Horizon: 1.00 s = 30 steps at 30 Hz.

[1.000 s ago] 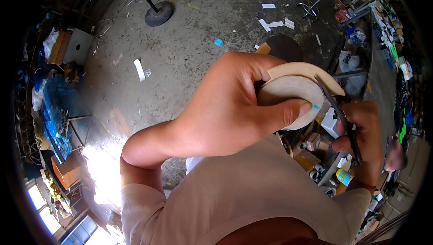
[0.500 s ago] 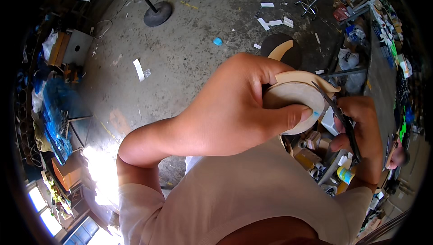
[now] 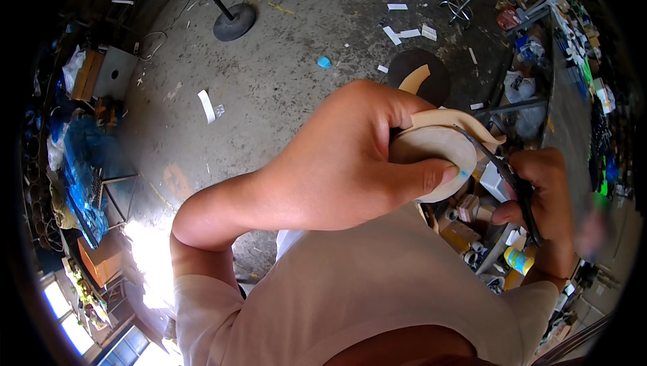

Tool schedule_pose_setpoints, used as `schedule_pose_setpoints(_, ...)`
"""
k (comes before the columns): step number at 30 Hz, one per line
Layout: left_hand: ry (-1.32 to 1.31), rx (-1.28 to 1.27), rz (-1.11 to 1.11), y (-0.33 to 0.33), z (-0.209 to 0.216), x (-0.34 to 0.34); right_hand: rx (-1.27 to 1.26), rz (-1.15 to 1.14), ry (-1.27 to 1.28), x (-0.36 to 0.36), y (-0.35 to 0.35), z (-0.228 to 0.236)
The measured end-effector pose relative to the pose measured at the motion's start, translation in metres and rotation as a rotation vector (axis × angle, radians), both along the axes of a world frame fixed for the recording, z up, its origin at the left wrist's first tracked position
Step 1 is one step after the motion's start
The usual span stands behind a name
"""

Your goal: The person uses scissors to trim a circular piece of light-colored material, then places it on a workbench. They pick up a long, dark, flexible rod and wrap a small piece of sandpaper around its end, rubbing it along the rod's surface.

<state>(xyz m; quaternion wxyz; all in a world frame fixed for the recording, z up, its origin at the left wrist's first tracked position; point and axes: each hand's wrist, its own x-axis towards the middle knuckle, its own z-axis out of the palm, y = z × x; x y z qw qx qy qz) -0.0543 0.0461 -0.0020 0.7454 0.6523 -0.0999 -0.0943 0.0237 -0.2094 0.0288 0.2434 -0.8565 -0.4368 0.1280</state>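
Note:
My left hand (image 3: 357,164) grips a round, pale disc (image 3: 431,147), thumb pressed flat near a small blue mark on its face. Along the disc's far edge curves a tan, leather-like strip (image 3: 465,120), its right end standing away from the rim. Black scissors (image 3: 512,180) are held in my right hand (image 3: 547,187); their blades lie at the disc's right rim beside the strip. Which blade is on which side of the material, I cannot tell. Another tan piece (image 3: 415,79) shows beyond my left knuckles, over a dark round seat or base.
A cluttered workbench (image 3: 556,96) runs along the right. Boxes and a yellow container (image 3: 517,260) sit below my right arm. White paper scraps (image 3: 206,106) and a blue lump (image 3: 324,62) lie on the concrete floor. A black stand (image 3: 234,22) stands far left of centre.
The scissors have opened slightly and shifted a little with my right hand. The disc has tilted slightly. Less of the tan piece beyond my left hand shows.

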Motion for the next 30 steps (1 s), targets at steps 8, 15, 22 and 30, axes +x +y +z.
schedule_pose_setpoints(8,-0.023,0.026,-0.042,-0.002,0.004,0.000,-0.005,-0.038,0.059,0.000,-0.002,0.005)
schedule_pose_setpoints(15,-0.003,0.111,-0.068,-0.002,0.004,0.001,-0.024,-0.001,0.071,0.004,-0.003,0.006)
schedule_pose_setpoints(22,0.049,0.083,-0.075,-0.001,0.001,0.003,-0.063,0.005,0.056,0.002,-0.005,0.006)
schedule_pose_setpoints(30,0.039,0.072,-0.027,0.002,-0.006,0.013,0.073,0.049,0.286,0.028,-0.026,-0.006)
